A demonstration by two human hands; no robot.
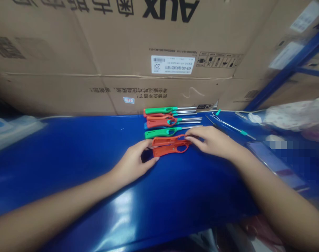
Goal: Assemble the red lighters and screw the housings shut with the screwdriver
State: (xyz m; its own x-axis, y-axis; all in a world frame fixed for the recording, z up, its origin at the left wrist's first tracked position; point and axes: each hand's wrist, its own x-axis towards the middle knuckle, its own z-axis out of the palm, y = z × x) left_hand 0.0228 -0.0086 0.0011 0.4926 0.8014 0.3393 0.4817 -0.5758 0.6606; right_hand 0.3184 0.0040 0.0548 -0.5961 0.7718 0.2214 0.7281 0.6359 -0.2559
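Two orange handle shells (170, 146) lie side by side, one above the other in view, their hollow insides partly showing. My left hand (134, 159) grips their left end between thumb and fingers. At the right end, my right hand (208, 140) pinches the shells near the finger loop. Just beyond them rests a green lighter (159, 133) with a metal tube pointing right. Behind it are a red lighter (161, 122) and another green lighter (159, 110), among several stacked in a row.
A large cardboard box (109, 49) stands along the back of the blue table (70, 150). To the right are loose metal rods (234, 128), a phone (275, 164) and white plastic bags (296, 115). Clear plastic packaging (12, 131) lies at the left.
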